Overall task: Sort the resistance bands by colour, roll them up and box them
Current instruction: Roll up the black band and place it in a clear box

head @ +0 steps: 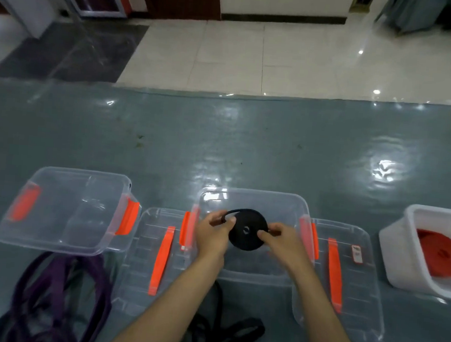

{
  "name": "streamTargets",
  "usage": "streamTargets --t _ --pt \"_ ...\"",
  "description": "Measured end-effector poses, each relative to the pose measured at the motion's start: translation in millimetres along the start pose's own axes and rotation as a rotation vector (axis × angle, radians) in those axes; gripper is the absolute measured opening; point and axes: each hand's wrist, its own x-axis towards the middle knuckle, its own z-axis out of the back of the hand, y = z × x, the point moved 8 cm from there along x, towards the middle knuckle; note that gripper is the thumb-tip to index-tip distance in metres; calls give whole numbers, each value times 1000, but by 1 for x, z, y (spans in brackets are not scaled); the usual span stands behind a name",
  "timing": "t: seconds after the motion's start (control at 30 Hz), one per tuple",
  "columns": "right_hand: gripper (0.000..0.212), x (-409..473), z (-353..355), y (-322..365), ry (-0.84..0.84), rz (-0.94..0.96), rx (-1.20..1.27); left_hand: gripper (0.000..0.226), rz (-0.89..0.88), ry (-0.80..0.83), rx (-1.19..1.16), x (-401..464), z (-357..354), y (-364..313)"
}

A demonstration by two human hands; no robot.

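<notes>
A rolled black band point(246, 229) is held above the middle clear box point(254, 200). My left hand point(212, 234) pinches the roll's loose end at its upper left. My right hand point(281, 238) grips the roll's right side. Loose black bands point(222, 330) lie on the table near me, between my forearms. Loose purple bands point(55, 292) lie in a heap at the lower left. A rolled red band point(440, 254) lies in the white box point(398, 254) at the right.
Another clear box point(62, 209) with orange latches stands at the left. Two clear lids point(155, 259) point(345, 274) with orange handles lie flat on either side of the middle box. The grey table point(221, 143) stretches beyond the boxes, tiled floor behind it.
</notes>
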Motion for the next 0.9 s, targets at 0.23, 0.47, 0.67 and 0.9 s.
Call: streamTargets --t 0.23,0.47,0.67,0.9 --pt "17 28 -16 -24 170 -110 -280 22 86 -31 187 35 -23 34" --pt "26 40 -29 -34 251 -164 -294 25 184 9 261 65 -31 48" --pt "30 38 -28 -28 202 -155 -303 30 126 -22 430 64 -24 39" --pt "33 -20 4 23 -159 245 -334 38 -136 180 837 29 -17 -12"
